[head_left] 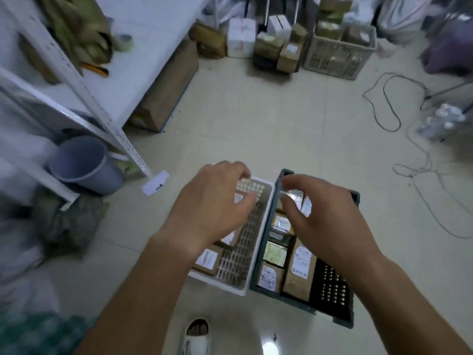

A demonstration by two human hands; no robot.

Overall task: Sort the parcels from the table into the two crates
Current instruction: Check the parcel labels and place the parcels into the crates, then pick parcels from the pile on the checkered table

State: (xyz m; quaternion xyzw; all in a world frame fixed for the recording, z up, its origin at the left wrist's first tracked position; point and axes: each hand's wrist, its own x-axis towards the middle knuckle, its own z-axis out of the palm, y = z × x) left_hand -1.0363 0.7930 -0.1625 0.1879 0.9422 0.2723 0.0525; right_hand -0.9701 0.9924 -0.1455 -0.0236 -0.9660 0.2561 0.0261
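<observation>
Two crates stand side by side on the floor below me. The white crate (258,242) on the left holds brown labelled parcels (208,261). The dark green crate (330,311) on the right holds several brown parcels (299,267) with white labels. My left hand (212,201) hovers over the white crate, fingers spread and holding nothing. My right hand (325,213) hovers over the green crate, fingers curled apart, also holding nothing. The white table (143,55) at the upper left carries brown packing material (79,29).
A grey bucket (84,165) sits under the table next to the white shelf frame (84,93). A paper slip (155,186) lies on the tiles. Boxes and a beige crate (337,55) line the far wall. Cables (389,106) trail at the right. My sandalled foot (195,336) is below.
</observation>
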